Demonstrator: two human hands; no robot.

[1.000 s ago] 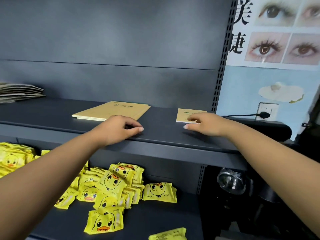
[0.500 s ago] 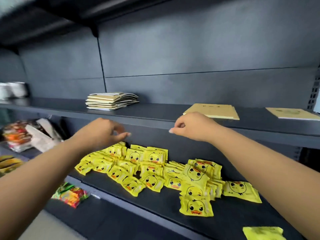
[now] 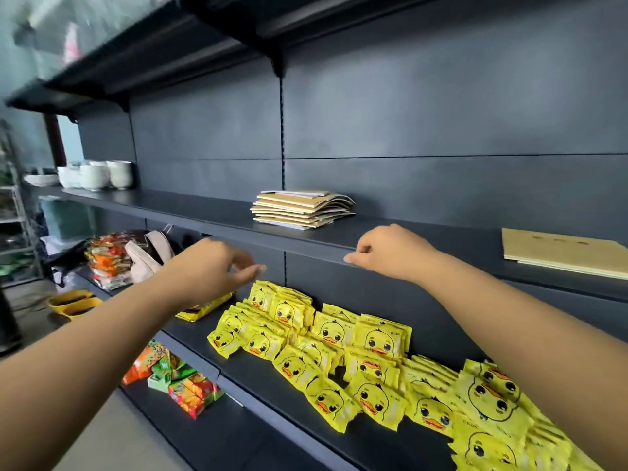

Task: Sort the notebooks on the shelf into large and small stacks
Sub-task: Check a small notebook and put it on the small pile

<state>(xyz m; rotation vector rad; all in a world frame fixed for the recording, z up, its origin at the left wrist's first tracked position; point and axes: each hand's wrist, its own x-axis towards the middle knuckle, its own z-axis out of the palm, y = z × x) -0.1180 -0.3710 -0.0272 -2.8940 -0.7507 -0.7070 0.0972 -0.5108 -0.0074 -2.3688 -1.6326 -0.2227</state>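
1. The shelf (image 3: 210,215) is a dark metal board running across the wall unit, and everything below is placed against it.
2. A stack (image 3: 302,209) of tan notebooks lies on the shelf near its middle, close to the back panel; the covers are uneven, with some upper ones splayed out to the right.
3. A separate large notebook pile (image 3: 564,251) lies flat on the shelf well to the right of the stack, near the front edge and partly cut off by the frame.
4. The left hand (image 3: 210,266) hangs in the air just below and in front of the shelf edge, left of the stack; its fingers (image 3: 251,270) are loosely extended, slightly apart, and hold nothing.
5. The right hand (image 3: 390,251) is at the shelf's front edge, just right of and below the stack. Its fingers are curled in with the tips at the lip; whether they actually touch the lip cannot be told. Nothing is seen in them.
6. Neither hand touches a notebook.
7. White cups (image 3: 98,174) stand at the far left end of the shelf.
8. Yellow duck packets (image 3: 339,362) lie heaped on the next board below the shelf, under the right hand.
9. Orange and green snack packs (image 3: 180,382) lie lower still, left of the packets.
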